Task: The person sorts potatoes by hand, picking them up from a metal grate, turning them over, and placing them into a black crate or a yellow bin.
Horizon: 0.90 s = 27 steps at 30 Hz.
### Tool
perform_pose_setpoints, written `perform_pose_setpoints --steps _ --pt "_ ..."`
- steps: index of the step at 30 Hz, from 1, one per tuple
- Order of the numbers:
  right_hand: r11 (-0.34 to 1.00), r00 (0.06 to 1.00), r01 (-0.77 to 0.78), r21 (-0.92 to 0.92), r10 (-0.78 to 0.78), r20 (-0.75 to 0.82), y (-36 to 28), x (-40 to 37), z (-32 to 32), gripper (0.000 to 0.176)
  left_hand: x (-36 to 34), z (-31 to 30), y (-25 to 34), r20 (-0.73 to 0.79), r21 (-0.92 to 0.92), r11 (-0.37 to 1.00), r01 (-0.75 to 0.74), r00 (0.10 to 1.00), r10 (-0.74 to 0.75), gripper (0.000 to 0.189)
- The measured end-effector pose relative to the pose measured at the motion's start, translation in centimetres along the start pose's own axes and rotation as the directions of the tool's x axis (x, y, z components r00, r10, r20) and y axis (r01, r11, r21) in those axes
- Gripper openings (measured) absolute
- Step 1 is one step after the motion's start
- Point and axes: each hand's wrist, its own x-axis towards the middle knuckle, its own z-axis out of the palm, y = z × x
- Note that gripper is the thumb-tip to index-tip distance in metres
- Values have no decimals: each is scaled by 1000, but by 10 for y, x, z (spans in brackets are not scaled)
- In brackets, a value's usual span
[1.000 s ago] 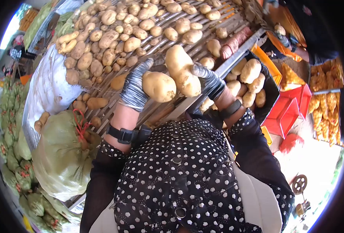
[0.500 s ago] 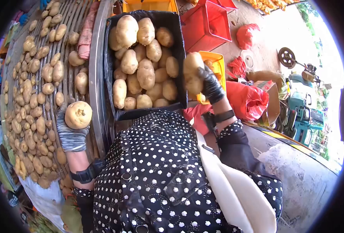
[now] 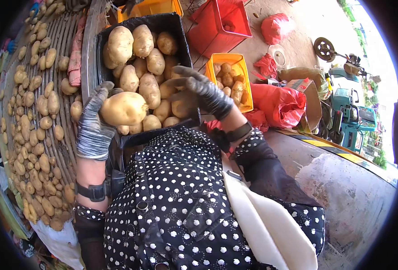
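My left hand, in a grey striped glove, is curved around the left side of a large pale potato. That potato is over the near left corner of a crate lined with black plastic, where several big potatoes are heaped. Above the crate's right side, my right hand in a dark glove has its fingers apart and nothing in them; its fingertips are slightly blurred.
A slatted metal table with many smaller potatoes lies left. To the right are a yellow crate holding potatoes, a red crate and red bags. A rolled pink cloth lies along the table's edge.
My left hand has brought its potato rightward from above the slatted table to the crate. My right hand has moved left over the crate and no longer holds the large potato.
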Motion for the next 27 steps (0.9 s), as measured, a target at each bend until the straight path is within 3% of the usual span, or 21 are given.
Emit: perform_pose_setpoints --steps 2,6,8,9,10,11,12,13,14,15,16,17,18,19,20,21,22,24,25,26,27 --pt "995 979 8 97 -27 202 3 17 43 74 4 29 -16 98 92 987 -135 987 126 32" --pt "1000 978 -8 26 3 206 21 22 17 53 -6 21 -8 217 139 974 -182 965 149 31" --pt "992 999 -34 121 31 20 26 2 -21 61 -28 1 4 111 228 939 -258 965 238 31" --pt "966 992 31 257 2 -127 27 -8 -36 51 -39 -17 9 34 237 931 -278 960 278 31" --pt "973 994 5 230 21 -111 19 -20 -62 52 -51 -44 13 -50 260 922 -288 949 311 31" --pt "960 938 84 267 14 -346 43 -21 -105 50 -66 -66 14 -118 245 918 -311 930 347 30" --pt "965 833 24 261 125 -539 32 -32 -117 47 -81 -94 14 -184 202 932 -300 924 337 30" --pt "929 727 71 362 201 -657 47 -30 -167 46 -96 -122 12 -250 156 944 -290 913 321 30" --pt "946 618 114 305 173 -767 34 -40 -172 49 -112 -144 9 -255 155 943 -294 910 326 30" --pt "935 613 203 291 110 -782 51 -39 -220 53 -131 -164 5 -350 112 955 -274 889 296 29" --pt "956 522 164 242 124 -844 37 -44 -219 59 -143 -182 -1 -448 65 962 -264 854 264 29" --pt "988 360 71 137 102 -927 43 -39 -239 67 -148 -208 -15 -482 63 955 -289 830 282 29" --pt "998 471 -19 58 60 -880 39 -46 -241 72 -158 -238 -32 -520 79 954 -289 804 287 30" --pt "993 429 -114 36 82 -900 36 -36 -240 66 -189 -257 -35 -587 106 945 -310 747 311 31" --pt "994 541 -75 82 109 -834 42 -28 -252 50 -204 -224 -37 -700 167 941 -296 637 325 29" --pt "990 643 -49 136 135 -754 44 -20 -253 34 -212 -235 -41 -733 12 932 -363 631 255 22" --pt "977 729 -15 212 155 -667 45 -3 -254 28 -228 -239 -58 -856 177 912 -369 400 327 15" --pt "987 818 -71 142 139 -558 48 42 -246 30 -257 -223 -70 -860 479 851 -215 81 505 7" --pt "993 833 -115 1 97 -544 42 66 -221 31 -272 -218 -77 -861 500 845 -187 -6 508 5" --pt "980 844 -132 -146 34 -536 30 88 -195 32 -286 -236 -95 -758 652 744 -144 -97 645 8" --pt "893 833 -200 -404 -62 -550 22 114 -173 33 -298 -244 -108 -771 633 768 -94 -166 615 12"
